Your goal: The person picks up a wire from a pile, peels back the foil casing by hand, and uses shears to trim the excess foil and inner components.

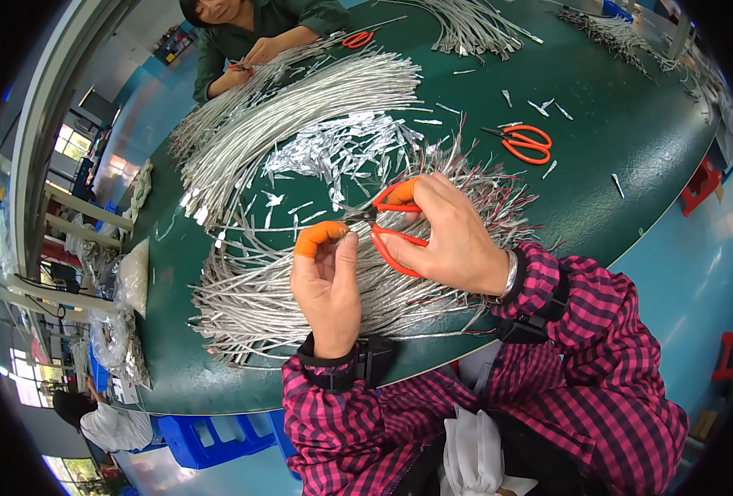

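My right hand (459, 230) grips red-handled scissors (393, 258), fingers through the loops and the blades pointing left. An orange finger cover sits on its index finger. Thumb and index finger of my left hand (330, 289) are pinched together at the blade tips, with an orange cover on the index finger. They hold the end of a thin grey cable (261, 229) that runs off to the left; its tip is mostly hidden by fingers. Beneath both hands lies a large bundle of silvery-grey cables (276, 293), with frayed red and grey wire ends at its right.
Beyond my hands are a pile of silver foil scraps (333, 147) and another cable bundle (300, 99). Spare red scissors (527, 144) lie right on the green table (598, 207). Across it, a co-worker (259, 41) handles cables. A blue stool (209, 442) stands at the near left.
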Motion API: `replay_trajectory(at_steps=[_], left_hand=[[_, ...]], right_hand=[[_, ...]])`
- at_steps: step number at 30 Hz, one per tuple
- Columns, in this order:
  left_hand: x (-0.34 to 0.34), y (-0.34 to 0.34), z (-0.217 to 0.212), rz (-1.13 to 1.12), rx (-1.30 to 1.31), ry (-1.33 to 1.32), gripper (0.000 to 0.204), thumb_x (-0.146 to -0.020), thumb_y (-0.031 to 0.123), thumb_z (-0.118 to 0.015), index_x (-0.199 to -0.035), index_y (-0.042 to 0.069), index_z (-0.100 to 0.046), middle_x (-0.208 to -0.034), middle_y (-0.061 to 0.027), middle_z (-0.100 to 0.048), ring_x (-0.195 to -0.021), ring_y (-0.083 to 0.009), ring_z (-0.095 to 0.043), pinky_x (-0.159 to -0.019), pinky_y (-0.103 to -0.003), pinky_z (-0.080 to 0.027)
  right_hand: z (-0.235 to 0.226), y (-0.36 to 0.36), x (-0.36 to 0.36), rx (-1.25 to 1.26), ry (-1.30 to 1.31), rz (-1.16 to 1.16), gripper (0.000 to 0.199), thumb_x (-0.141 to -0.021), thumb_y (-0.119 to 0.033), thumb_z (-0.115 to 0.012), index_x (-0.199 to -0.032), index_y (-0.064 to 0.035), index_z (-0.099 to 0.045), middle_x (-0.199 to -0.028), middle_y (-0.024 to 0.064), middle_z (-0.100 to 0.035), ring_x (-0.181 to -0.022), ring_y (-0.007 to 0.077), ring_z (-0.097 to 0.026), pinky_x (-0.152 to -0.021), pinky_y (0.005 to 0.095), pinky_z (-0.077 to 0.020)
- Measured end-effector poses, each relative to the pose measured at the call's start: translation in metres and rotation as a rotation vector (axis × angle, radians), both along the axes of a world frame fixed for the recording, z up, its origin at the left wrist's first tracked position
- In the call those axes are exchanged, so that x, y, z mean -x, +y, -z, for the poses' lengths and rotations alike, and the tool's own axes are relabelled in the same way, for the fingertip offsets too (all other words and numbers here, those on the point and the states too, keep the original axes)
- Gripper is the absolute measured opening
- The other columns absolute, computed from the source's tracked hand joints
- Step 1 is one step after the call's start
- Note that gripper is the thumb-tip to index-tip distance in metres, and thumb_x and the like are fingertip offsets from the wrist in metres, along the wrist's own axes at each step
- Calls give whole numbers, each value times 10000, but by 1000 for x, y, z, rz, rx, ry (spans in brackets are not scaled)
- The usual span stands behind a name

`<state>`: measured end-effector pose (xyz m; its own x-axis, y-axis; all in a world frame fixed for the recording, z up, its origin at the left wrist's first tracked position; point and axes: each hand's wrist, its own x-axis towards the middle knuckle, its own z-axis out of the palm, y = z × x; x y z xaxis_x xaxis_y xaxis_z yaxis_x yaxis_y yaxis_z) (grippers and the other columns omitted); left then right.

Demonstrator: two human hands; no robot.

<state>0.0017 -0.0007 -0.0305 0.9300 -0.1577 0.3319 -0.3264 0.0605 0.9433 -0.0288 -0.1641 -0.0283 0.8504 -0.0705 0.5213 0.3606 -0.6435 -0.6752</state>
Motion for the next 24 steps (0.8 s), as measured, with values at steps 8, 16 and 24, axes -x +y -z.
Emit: replay_trajectory(at_steps=[8, 16, 24], left_hand=[[-3, 2, 3, 67, -34, -103, 134, -867, -38, -585, -988, 16, -562, -881, 4, -526, -786, -68, -489, -696, -202, -386], [-7, 6, 2, 134, -149, -316, 114, -861, -63, -572, -956, -1, -562, -924, -14, -505, -816, -77, -482, -708, -207, -392], [-5, 9, -1, 118, -186, -208, 106, -853, -71, -569, -934, -6, -551, -947, -35, -499, -829, -98, -483, -722, -212, -395]], right_hand=[[-2, -2, -1, -54, 75, -12, 322, -756, -162, -696, -999, 3, -564, -906, 108, -553, -817, 218, -549, -692, 306, -467], [-7, -8, 0, -163, 152, -79, 315, -773, -158, -686, -1007, 14, -564, -925, 104, -585, -806, 185, -571, -732, 300, -472], [-5, -17, -5, -356, 349, -224, 304, -808, -160, -667, -1020, 30, -561, -944, 91, -621, -868, 127, -570, -790, 269, -459]])
